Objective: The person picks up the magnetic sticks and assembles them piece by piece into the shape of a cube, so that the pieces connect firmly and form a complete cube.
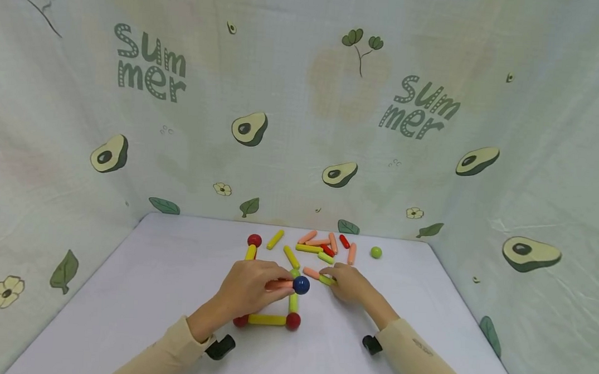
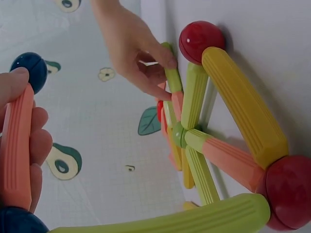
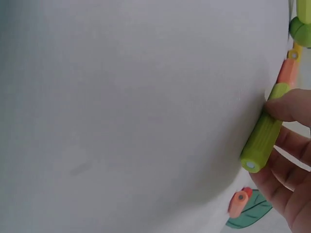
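Observation:
My left hand point(image 1: 249, 285) grips a salmon-pink magnetic rod point(image 2: 17, 150) above the frame of rods and balls. A dark blue ball point(image 1: 301, 285) sits on one end of that rod; another blue ball point(image 2: 22, 221) is at its other end, beside a curved lime rod point(image 2: 165, 221). In the frame, a yellow rod point(image 1: 267, 320) joins red balls point(image 1: 293, 321), and lime rods meet at a green ball point(image 2: 180, 135). Farther right, my right hand point(image 1: 348, 282) pinches a lime green rod point(image 3: 262, 138) low over the table, its far end against a pink rod point(image 1: 311, 273).
Several loose pink, red, yellow and lime rods lie toward the back of the white table point(image 1: 399, 325). A small green ball point(image 1: 376, 252) rests right of them. A printed cloth point(image 1: 293, 97) hangs behind and along the sides.

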The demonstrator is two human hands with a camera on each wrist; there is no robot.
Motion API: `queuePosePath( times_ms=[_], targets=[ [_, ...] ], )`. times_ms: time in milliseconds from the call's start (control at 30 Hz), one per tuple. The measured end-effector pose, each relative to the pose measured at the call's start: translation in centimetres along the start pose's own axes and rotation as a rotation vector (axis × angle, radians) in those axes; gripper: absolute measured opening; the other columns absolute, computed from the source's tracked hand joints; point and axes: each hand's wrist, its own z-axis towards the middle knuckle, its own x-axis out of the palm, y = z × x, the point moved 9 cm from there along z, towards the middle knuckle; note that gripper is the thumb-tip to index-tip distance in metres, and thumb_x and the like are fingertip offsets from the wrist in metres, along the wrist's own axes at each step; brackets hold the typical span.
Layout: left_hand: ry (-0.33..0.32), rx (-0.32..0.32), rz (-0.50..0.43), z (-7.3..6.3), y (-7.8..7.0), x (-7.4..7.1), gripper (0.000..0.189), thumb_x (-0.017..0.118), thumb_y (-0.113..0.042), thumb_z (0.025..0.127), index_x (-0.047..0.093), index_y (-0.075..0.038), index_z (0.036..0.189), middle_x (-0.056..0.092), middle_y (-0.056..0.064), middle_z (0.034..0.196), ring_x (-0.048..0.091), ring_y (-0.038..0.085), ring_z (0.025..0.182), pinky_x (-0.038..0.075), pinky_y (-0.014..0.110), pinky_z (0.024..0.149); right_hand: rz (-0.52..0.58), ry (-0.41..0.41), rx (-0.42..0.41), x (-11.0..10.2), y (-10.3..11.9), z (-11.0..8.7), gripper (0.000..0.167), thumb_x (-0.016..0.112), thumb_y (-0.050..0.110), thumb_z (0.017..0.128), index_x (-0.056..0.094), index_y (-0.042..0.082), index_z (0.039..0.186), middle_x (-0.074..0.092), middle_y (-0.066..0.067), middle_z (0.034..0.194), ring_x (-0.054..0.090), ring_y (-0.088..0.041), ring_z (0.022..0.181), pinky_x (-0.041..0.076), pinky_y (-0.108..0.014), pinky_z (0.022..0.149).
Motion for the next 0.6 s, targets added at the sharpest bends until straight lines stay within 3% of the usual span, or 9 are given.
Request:
queuePosePath(
  times_ms=[100,367,600],
  targets=[
    [0.0,-0.006,-0.003,0.0,0.0,0.0,0.025,0.088,-0.043,0.088,0.084,-0.025,0.105,0.077,-0.012,0.087,0.065,0.003,0.071,0.049,0.015,0.064,-0.055,0.02,-0.052,0.2,1.1,-0.8,0.035,0.072,0.009,0.099,0.076,0.021,0.132,0.064,0.0,0.098,0.056,-0.017,0.085,0.056,-0.037,0.082],
    [-0.002,-0.004,-0.012,0.0,0.0,-0.1,0.025,0.088,-0.042,0.088,0.084,-0.024,0.105,0.078,-0.012,0.088,0.065,0.004,0.072,0.049,0.015,0.064,-0.223,-0.023,-0.221,-0.1,3.5,-2.9,0.027,0.075,0.013,0.1,0.08,0.022,0.125,0.06,0.001,0.091,0.051,-0.014,0.079,0.052,-0.028,0.073],
    [-0.012,0.003,-0.002,0.0,-0.1,-0.1,0.025,0.088,-0.042,0.088,0.084,-0.024,0.105,0.078,-0.012,0.089,0.066,0.004,0.073,0.05,0.015,0.064,-0.19,0.017,-0.162,-0.1,3.2,-3.6,0.032,0.071,0.011,0.102,0.077,0.024,0.13,0.058,0.001,0.092,0.051,-0.013,0.078,0.05,-0.029,0.072]
  ],
)
